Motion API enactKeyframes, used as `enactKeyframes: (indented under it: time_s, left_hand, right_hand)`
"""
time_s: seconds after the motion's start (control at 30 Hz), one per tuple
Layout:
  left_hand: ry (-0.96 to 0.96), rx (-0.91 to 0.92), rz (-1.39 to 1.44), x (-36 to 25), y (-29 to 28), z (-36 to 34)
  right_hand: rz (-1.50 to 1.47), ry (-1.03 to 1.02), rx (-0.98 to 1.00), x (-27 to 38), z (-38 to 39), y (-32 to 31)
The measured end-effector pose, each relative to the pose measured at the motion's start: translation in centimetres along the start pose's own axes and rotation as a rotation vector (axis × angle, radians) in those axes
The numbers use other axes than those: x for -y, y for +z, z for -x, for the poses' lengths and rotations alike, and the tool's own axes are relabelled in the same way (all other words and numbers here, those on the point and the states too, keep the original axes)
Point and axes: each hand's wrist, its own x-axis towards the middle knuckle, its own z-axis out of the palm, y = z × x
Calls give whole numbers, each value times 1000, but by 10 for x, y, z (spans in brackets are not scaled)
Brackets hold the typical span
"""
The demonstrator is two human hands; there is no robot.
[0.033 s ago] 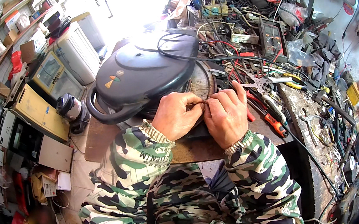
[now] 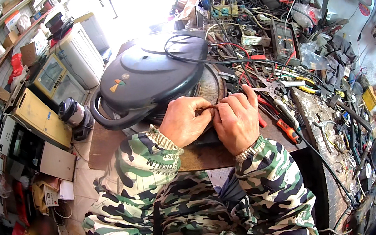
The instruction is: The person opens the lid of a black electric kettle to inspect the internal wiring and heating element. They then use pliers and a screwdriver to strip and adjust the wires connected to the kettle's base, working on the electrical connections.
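Note:
A dark, rounded electric pan (image 2: 148,75) with a loop handle (image 2: 118,120) at its near left lies on the wooden bench (image 2: 203,159). At its near right edge, my left hand (image 2: 186,120) and my right hand (image 2: 237,122) meet with fingertips pinched together. Whatever small piece sits between them is covered by the fingers. Beyond the hands shows a worn, brownish round part (image 2: 212,85) beside the pan. A black cord (image 2: 238,61) loops over the pan and runs off to the right. Just right of my right hand lies a screwdriver with an orange handle (image 2: 288,131).
Tangled tools, wires and parts cover the right and far bench, including yellow-handled pliers (image 2: 308,85), a hammer (image 2: 353,113) and a meter-like box (image 2: 285,41). At left, cabinets (image 2: 44,118), a blender-like appliance (image 2: 73,113) and loaded shelves (image 2: 3,33) line the floor and wall.

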Motion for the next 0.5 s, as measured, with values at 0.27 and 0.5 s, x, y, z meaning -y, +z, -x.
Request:
enactKeyframes:
  time_s: [0.27,0.5]
  left_hand:
    - [88,-77,-5,1,0,1]
    - [369,-121,-268,10,1,-7]
  right_hand:
    - [-127,81,96,-5,-10,-6]
    - [-322,209,239,-22,-13,-10]
